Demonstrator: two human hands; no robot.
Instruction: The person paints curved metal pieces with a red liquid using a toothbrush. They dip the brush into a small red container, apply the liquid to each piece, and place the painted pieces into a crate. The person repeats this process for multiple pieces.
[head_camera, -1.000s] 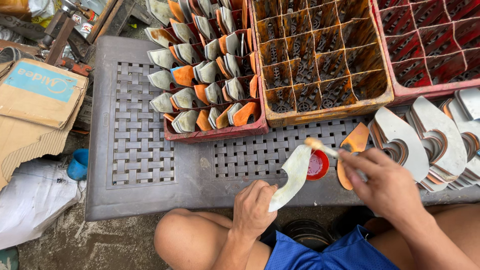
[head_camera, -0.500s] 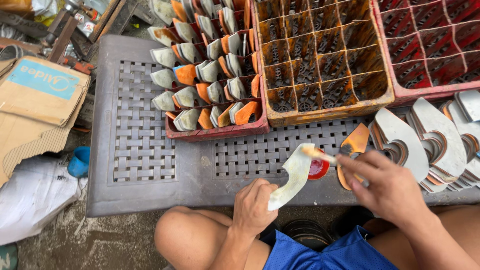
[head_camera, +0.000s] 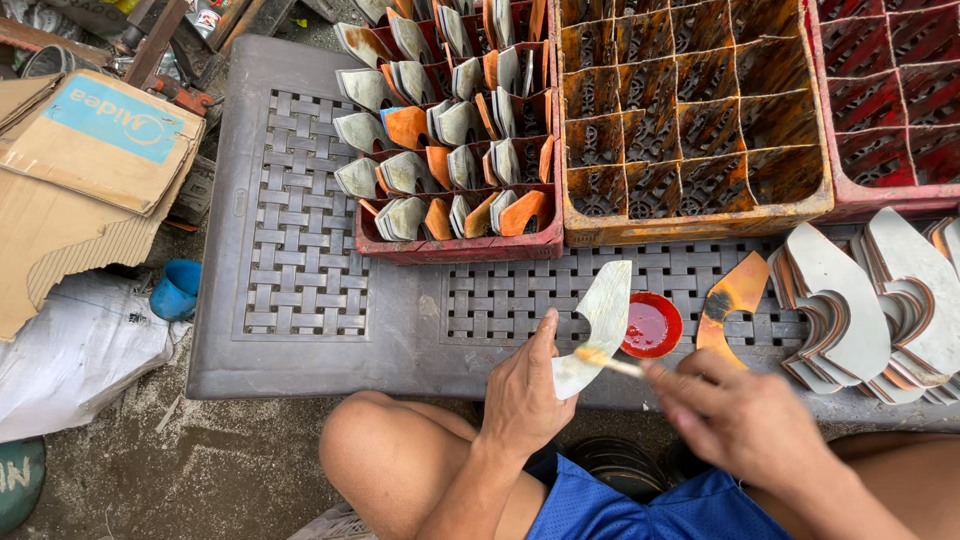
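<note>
Left hand, low centre of the frame, pinched around the lower end of a curved pale sole piece, thumb up along its edge, piece standing tilted above the front edge of the grey woven-pattern worktop. Right hand, lower right and somewhat blurred, fingers closed on a thin brush, bristle end touching the lower part of the pale piece. Just right of that piece, a small red dish of red liquid on the worktop; beside it, an orange-coated sole piece lying flat. Far right, a fanned stack of pale pieces. Upper centre, a red crate with pale and orange pieces standing in its compartments; next to it an orange crate, then another red crate at upper right. Far left, flattened cardboard, a white sack and a blue cup on the ground.
</note>
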